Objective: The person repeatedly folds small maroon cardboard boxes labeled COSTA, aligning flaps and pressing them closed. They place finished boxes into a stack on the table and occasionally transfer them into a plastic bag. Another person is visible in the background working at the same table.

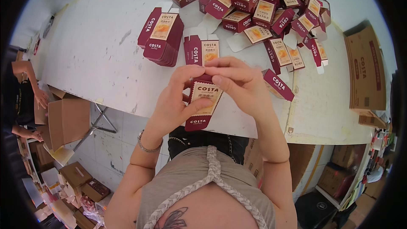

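A small maroon-and-cream carton [205,109] stands out in front of me at the table's near edge. My left hand [176,95] is closed round it, with the thumb lying across the front panel. At the carton's far end, my right hand [239,82] has its fingers and thumb pressed together on the top, meeting the left fingertips. The top flaps are mostly hidden by my fingers. Just beyond my hands lies a flattened carton blank [210,51] with white flaps. To its left is a neat stack of flat carton blanks [163,38].
A large heap of folded cartons [263,10] covers the table's far right. One loose carton [277,85] lies right of my right hand. A big brown cardboard box [365,70] stands at the right edge. At far left, another person's hands [40,98] are near an open box [70,121].
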Demonstrator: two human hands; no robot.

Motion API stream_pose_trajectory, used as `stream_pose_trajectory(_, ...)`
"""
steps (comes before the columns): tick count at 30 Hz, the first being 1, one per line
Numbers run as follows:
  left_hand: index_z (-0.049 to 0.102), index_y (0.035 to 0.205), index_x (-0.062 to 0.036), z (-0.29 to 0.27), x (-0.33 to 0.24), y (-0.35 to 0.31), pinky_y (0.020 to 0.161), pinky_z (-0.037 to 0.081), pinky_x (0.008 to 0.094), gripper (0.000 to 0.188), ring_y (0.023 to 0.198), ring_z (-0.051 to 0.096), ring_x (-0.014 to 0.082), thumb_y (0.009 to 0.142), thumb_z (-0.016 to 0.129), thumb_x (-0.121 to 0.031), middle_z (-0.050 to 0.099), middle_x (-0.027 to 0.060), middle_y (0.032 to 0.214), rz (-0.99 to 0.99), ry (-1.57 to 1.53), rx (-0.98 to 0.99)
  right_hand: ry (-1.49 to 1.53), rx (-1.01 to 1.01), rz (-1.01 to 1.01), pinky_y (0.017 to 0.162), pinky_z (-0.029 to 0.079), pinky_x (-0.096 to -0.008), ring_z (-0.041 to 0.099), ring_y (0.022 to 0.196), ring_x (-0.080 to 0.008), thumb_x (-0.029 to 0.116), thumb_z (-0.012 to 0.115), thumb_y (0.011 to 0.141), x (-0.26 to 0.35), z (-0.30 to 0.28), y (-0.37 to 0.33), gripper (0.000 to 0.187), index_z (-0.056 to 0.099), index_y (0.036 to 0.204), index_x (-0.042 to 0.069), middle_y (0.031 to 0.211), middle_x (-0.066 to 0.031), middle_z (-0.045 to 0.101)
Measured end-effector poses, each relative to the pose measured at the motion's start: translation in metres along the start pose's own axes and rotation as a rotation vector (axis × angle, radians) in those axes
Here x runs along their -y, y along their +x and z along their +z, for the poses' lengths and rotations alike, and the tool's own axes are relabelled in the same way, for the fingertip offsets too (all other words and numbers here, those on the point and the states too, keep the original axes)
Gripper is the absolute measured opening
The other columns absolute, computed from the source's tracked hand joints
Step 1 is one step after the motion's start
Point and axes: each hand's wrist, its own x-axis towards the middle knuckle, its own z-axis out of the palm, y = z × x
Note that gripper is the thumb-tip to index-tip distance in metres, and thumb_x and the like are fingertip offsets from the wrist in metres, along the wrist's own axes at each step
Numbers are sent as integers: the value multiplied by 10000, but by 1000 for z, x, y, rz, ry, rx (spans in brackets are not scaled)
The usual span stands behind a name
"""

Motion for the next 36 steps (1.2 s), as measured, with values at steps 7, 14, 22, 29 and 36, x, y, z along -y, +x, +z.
stream_pose_trajectory(7,349,1269,-73,-1,13,-13,817,519,345,608,1109,498,233,798,722,-173,384,108,1284,-50,-101,-2,74,179,162,889,475,-278,545,1108,-173,-46,662,782,-17,-5,-5,364,653,1131,55,1279,-95,532)
stream_pose_trajectory(14,306,1343,-80,-45,26,-64,875,495,393,595,1197,481,273,842,628,-82,266,170,1442,148,48,-424,-19,-526,31,983,416,-401,441,1240,-288,217,502,958,-46,-26,78,464,383,1342,-15,1422,-133,341)
stream_pose_trajectory(22,553,1025,-68,-59,101,-164,524,498,263,305,677,615,189,743,626,23,604,71,1032,226,333,-791,-870,612,-790,856,458,-397,542,1036,-358,-19,598,773,-72,146,17,236,663,994,30,1235,-212,515)
stream_pose_trajectory(29,560,990,-75,-84,156,-208,497,488,274,299,711,616,193,725,599,57,607,54,1003,159,327,-982,-913,777,-616,780,440,-369,500,1099,-320,5,600,801,-101,240,66,228,673,1014,44,1295,-200,491)
stream_pose_trajectory(36,541,1023,-51,-156,246,-243,652,512,289,235,799,616,205,823,529,71,574,87,1046,-249,244,-1239,-1264,801,-729,987,366,-436,404,1235,-358,36,653,748,-127,368,116,422,641,1150,163,1420,-150,374)
